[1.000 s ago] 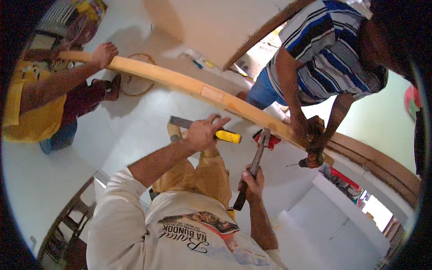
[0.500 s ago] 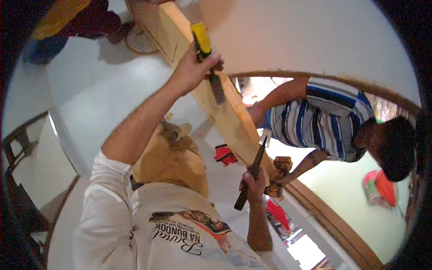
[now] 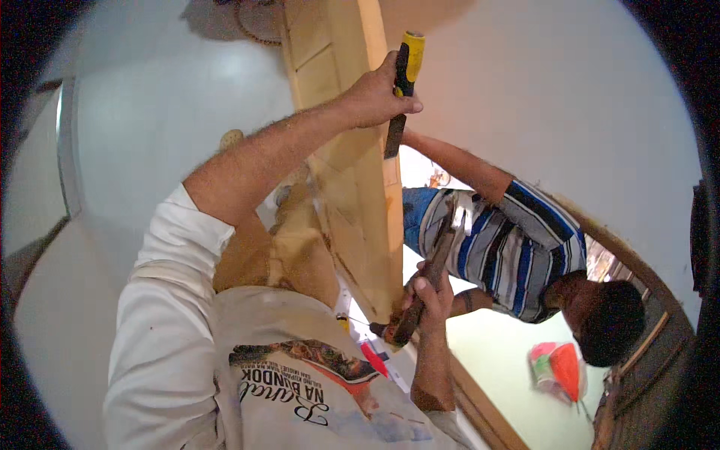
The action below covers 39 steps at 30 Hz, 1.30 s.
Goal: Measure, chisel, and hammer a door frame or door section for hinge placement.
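A chisel with a yellow and black handle is gripped in my left hand. Its flat blade points down against the narrow edge of a pale wooden door, just above a marked patch on that edge. My right hand is wrapped around the handle of a hammer, with the metal head raised beside the door edge, below and right of the chisel. The hammer's lower end overlaps a dark tool near the door's bottom, hard to make out.
Across the door, a co-worker in a striped shirt leans in, one arm reaching to the door edge. A red and green bundle in clear plastic lies on the pale floor beyond. A brown wooden frame runs along the lower right.
My view has shifted, and the door now stands more upright in it. The chisel remains in my left hand against the edge; the hammer has risen relative to my body. The co-worker's arm now reaches beside the chisel.
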Each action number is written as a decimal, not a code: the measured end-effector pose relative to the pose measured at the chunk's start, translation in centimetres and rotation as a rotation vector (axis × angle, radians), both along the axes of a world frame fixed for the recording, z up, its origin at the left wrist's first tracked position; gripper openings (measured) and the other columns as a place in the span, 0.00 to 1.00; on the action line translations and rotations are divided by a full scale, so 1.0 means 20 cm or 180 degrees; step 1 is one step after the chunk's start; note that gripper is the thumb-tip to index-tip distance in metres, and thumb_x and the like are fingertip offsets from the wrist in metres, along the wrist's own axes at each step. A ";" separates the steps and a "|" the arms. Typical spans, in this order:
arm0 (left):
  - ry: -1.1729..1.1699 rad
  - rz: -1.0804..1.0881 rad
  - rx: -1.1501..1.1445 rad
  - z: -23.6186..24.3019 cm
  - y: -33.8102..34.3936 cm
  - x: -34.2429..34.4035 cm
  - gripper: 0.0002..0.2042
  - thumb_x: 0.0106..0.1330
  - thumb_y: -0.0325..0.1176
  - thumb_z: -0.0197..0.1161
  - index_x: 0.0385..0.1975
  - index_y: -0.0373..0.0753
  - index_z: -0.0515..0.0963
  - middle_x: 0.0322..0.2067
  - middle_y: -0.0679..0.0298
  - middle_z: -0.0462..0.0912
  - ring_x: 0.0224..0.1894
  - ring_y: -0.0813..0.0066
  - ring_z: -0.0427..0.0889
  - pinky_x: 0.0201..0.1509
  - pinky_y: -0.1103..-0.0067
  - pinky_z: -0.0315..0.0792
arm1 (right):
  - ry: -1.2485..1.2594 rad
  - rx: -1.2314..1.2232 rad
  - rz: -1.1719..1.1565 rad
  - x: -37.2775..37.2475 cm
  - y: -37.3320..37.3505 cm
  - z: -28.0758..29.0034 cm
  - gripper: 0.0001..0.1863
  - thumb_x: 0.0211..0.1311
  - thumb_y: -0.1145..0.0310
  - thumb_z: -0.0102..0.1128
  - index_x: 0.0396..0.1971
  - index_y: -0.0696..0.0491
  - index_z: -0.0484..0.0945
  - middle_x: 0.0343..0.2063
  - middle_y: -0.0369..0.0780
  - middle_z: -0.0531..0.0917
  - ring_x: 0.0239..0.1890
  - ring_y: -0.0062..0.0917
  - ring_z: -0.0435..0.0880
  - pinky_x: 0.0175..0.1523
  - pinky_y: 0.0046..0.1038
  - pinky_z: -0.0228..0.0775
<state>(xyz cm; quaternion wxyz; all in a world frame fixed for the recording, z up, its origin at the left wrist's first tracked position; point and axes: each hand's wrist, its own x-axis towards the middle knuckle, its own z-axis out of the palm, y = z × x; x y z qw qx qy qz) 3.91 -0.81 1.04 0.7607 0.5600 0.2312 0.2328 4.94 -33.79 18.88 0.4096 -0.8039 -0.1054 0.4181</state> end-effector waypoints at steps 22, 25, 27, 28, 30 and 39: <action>0.0641 -0.0191 -0.0220 0.02 -0.16 -0.08 0.35 0.61 0.41 0.67 0.63 0.39 0.54 0.41 0.52 0.82 0.38 0.63 0.85 0.39 0.69 0.82 | -0.0033 -0.0113 0.0443 0.35 0.01 -0.34 0.16 0.58 0.65 0.61 0.41 0.58 0.70 0.21 0.36 0.73 0.15 0.20 0.73 0.19 0.21 0.67; 0.0613 0.0174 0.0805 0.02 -0.13 -0.08 0.34 0.60 0.39 0.68 0.60 0.38 0.55 0.41 0.47 0.82 0.38 0.58 0.85 0.39 0.66 0.81 | 0.0044 -0.0024 0.0414 0.36 0.01 -0.35 0.16 0.58 0.65 0.62 0.41 0.58 0.70 0.21 0.36 0.74 0.15 0.20 0.73 0.19 0.21 0.67; 0.0561 0.0187 0.0789 0.01 -0.11 -0.09 0.34 0.59 0.38 0.68 0.60 0.38 0.55 0.42 0.46 0.81 0.38 0.56 0.85 0.40 0.66 0.81 | 0.0056 0.0036 0.0427 0.36 0.02 -0.33 0.17 0.58 0.64 0.62 0.41 0.58 0.70 0.21 0.37 0.74 0.15 0.20 0.73 0.19 0.20 0.66; 0.0507 0.0195 0.0779 0.01 -0.10 -0.09 0.34 0.59 0.37 0.69 0.59 0.38 0.55 0.43 0.45 0.81 0.39 0.54 0.86 0.40 0.65 0.81 | 0.0052 -0.0002 0.0422 0.35 0.02 -0.32 0.17 0.58 0.64 0.62 0.42 0.58 0.70 0.21 0.36 0.74 0.15 0.20 0.72 0.18 0.20 0.66; 0.0584 0.0215 0.0777 0.02 -0.08 -0.08 0.34 0.58 0.36 0.69 0.59 0.38 0.55 0.43 0.44 0.81 0.39 0.54 0.86 0.40 0.66 0.81 | 0.0028 -0.0049 0.0413 0.35 0.03 -0.29 0.17 0.58 0.64 0.62 0.42 0.58 0.70 0.20 0.36 0.74 0.15 0.20 0.72 0.18 0.20 0.66; 0.0675 0.0208 0.0697 0.06 -0.04 -0.10 0.33 0.58 0.35 0.69 0.59 0.39 0.56 0.42 0.46 0.82 0.37 0.58 0.86 0.38 0.67 0.81 | 0.0107 0.0043 0.0770 0.40 0.20 -0.12 0.19 0.58 0.63 0.65 0.44 0.56 0.69 0.21 0.34 0.75 0.14 0.18 0.73 0.18 0.20 0.66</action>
